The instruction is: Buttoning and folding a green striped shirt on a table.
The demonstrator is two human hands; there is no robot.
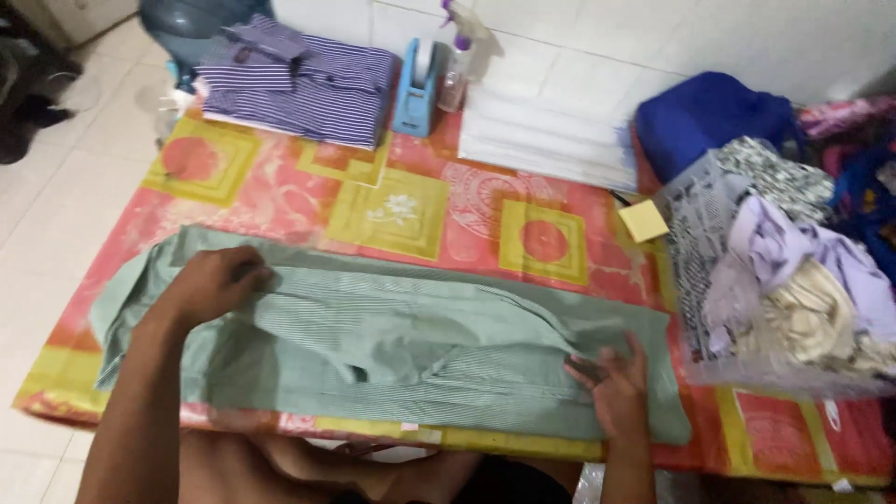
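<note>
Where the red-and-yellow patterned cloth-covered table [411,210] meets its near edge, one pale green finely striped shirt [401,350] lies folded into a long band running left to right.

Left hand [217,282]: rests on the upper left part of the green shirt, fingers curled and pinching a fold of the fabric.

Right hand [616,387]: lies flat on the lower right part of the same shirt, fingers spread open and pressing the cloth down, gripping nothing.

Far left of table: one stack of folded purple-and-white striped shirts [299,82], top one slightly askew.

Just right of that stack: one light blue plastic tape dispenser [417,89], upright, with a clear spray bottle with purple nozzle [455,70] touching or just beside it; which one, cannot tell.

Far centre: one pile of flat white sheets [546,135], neatly stacked against the white tiled wall [653,37].

Beside the sheets, right: one small yellow pad of square notes [643,221].

Far right: one bundled dark blue cloth [714,117], behind a translucent grey plastic lattice basket [695,233], which holds crumpled lilac, cream and patterned garments [803,280].

Upper left, beyond the table: one grey-blue rounded container [187,23], partly out of view, on a pale tiled floor [56,177].
</note>
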